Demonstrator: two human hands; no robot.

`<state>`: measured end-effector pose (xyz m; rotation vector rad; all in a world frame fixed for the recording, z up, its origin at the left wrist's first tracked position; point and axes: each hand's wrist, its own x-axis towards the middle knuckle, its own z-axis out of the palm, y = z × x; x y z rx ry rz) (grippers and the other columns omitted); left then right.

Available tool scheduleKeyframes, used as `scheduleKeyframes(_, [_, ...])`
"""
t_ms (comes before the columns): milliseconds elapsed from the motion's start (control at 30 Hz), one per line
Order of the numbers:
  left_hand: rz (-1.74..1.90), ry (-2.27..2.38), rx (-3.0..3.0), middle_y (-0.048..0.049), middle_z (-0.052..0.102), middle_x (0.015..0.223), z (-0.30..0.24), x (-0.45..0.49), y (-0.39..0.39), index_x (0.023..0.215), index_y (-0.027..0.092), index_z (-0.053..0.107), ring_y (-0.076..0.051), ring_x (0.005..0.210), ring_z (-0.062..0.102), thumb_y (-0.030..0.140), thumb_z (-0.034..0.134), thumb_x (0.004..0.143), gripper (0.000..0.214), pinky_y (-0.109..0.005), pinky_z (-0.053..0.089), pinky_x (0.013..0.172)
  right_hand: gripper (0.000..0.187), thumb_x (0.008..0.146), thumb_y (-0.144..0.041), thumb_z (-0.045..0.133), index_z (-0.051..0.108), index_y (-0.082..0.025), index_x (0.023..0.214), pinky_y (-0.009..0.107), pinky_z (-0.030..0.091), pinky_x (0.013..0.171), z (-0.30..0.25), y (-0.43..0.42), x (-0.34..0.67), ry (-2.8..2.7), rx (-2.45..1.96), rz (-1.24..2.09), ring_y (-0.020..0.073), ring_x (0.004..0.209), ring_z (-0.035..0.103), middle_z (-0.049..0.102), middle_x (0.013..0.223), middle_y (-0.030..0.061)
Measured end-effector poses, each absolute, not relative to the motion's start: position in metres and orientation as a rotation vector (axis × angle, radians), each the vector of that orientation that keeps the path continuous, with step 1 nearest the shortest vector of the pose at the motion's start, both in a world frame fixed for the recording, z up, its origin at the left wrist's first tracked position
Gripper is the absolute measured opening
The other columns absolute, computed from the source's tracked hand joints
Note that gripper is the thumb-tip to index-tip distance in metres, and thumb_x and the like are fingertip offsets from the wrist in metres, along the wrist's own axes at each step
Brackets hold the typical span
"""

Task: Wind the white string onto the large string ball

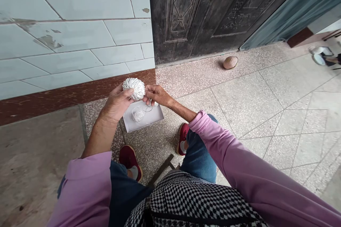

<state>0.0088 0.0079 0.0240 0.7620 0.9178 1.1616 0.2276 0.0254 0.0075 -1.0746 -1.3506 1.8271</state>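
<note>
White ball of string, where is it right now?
Head view, left of centre: the white ball of string is held in the left hand, the right hand touching its right side, above the white box.

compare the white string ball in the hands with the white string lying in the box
The string ball is larger and tightly wound into a round shape; the loose string is a smaller, slack tangle. The ball is held up by the left hand, with the right hand pinching at its side; the tangle lies in the shallow white box. Both are white.
</note>
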Motion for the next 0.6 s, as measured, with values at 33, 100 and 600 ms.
scheduleKeyframes(33, [1.167,0.916,0.755,-0.0118,0.093,0.12,0.0232,0.0091,0.008,0.116,0.018,0.09,-0.03,0.109,0.081,0.042,0.127,0.064,0.068,-0.044,0.071,0.098,0.032,0.129,-0.003,0.069,0.064,-0.018,0.101,0.011,0.056,0.056,0.0072,0.0254,0.2276,-1.357,-1.073,1.818,0.0085,0.065,0.072,0.083,0.087,-0.0001])
scheduleKeyframes(100, [1.168,0.912,0.748,-0.0116,0.093,0.117,0.0213,0.0093,0.0085,0.116,0.017,0.091,-0.027,0.102,0.082,0.043,0.129,0.062,0.072,-0.042,0.072,0.094,0.035,0.129,-0.005,0.073,0.065,-0.018,0.098,0.01,0.055,0.055,0.006,0.0255,0.2278,-1.37,-1.066,1.803,0.0073,0.062,0.07,0.081,0.084,-0.0015])
scheduleKeyframes(600, [1.133,0.933,0.764,-0.0133,0.093,0.123,0.0182,0.0065,0.0088,0.124,0.016,0.088,-0.035,0.115,0.086,0.045,0.129,0.064,0.078,-0.052,0.074,0.104,0.042,0.13,0.001,0.062,0.061,-0.02,0.093,0.01,0.049,0.051,0.0,0.0266,0.2278,-1.493,-1.057,1.72,0.0058,0.055,0.059,0.073,0.075,-0.005])
